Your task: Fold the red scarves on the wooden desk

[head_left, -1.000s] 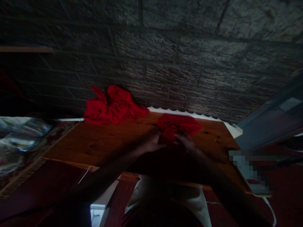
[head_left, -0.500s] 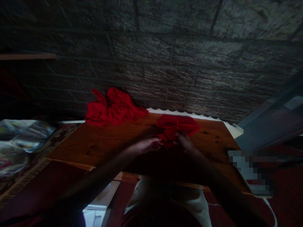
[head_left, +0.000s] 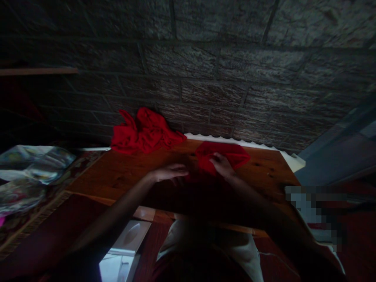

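A piece of red cloth [head_left: 235,153], seemingly folded, lies on the wooden table toward its back edge. My right hand [head_left: 222,165] is over the near left part of this cloth, with its fingers bent and closed on the fabric. Just left of the cloth, my left hand [head_left: 170,172] hovers over the table, fingers stretched out and holding nothing. A crumpled heap of red cloth [head_left: 147,131] rests at the back left of the table, against the wall. Deep shadow hides the table's near middle.
The wooden table [head_left: 117,178] stands against a stone block wall [head_left: 194,62]. A scalloped white edging [head_left: 235,140] runs along its back. Clear plastic bags [head_left: 44,164] lie on a patterned rug at the left. A blurred-out object [head_left: 305,205] sits at the right edge.
My left hand has let go of the cloth and moved left, its fingers opening. My right hand has shifted slightly up and left over the cloth, whose gathered middle now looks flatter.
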A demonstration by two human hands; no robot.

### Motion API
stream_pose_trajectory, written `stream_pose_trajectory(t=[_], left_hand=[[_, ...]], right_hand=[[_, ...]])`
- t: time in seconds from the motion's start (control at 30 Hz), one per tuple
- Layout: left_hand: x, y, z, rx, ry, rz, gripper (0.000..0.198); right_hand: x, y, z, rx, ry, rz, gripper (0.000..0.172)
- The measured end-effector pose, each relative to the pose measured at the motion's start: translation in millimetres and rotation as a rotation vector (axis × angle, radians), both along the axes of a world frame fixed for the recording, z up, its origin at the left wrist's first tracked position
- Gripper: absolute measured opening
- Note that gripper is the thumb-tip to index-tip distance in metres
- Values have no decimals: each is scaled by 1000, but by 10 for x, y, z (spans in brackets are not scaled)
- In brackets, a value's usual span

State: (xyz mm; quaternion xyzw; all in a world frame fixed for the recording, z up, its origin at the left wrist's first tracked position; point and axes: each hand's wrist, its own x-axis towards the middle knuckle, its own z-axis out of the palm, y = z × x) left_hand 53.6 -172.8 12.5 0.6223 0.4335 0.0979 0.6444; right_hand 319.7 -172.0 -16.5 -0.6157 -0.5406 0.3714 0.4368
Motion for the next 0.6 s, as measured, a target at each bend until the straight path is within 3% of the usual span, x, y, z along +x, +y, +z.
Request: stream_pose_trajectory(t=[0.07,0.13,0.2,0.3,0.37,0.43,0.6], left_hand=[[62,32,-88,66,-89,115,57],[125,87,-177,86,-158,184,60],[168,162,-257,102,-207,279,61],[182,277,-336,152,-225,463,59],[179,315,-355,222,-185,527,58],[196,299,-358,367,-145,487,57],[420,131,-373,763,-13,105,52]], right_hand=[[-71,4,49,72,-74,-33,19],[-166,-116,104,188,-199,37,23],[-259,-362,148,334,-419,248,28],[-308,-826,166,497,-699,687,31],[-244,-1073,145,549,-774,769,33],[-123,-1214,102,522,-789,701,33],[73,-1275,-118,357,-786,496,32]])
